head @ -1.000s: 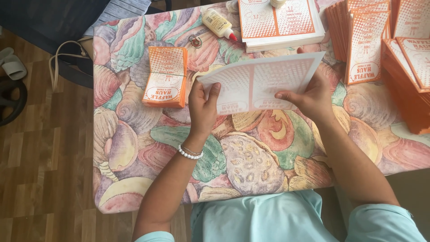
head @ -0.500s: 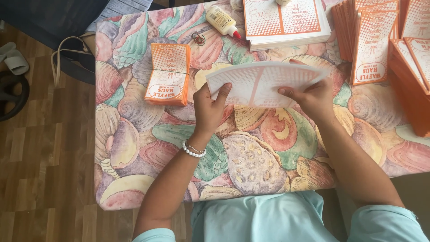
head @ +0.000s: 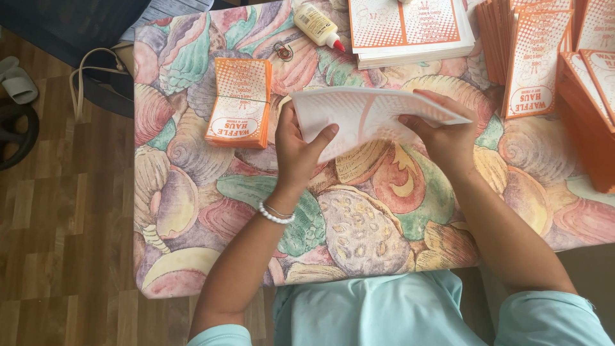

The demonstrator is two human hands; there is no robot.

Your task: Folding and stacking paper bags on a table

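Both hands, left [head: 296, 148] and right [head: 448, 138], pinch a folded white sheet [head: 371, 115] (fingers closed on its edges) above the table [head: 192, 192].

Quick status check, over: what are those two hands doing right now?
Left hand and right hand both gripping one white-and-orange printed sheet, bent above the table. Folded orange stack beside left hand. Nothing blocking.

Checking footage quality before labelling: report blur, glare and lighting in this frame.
Head view: even, soft daylight, no harsh glare; the paper sheet held by the left hand and right hand is slightly motion-blurred, while the folded stack and glue bottle look sharp; faint shadow under the sheet on the tablecloth.
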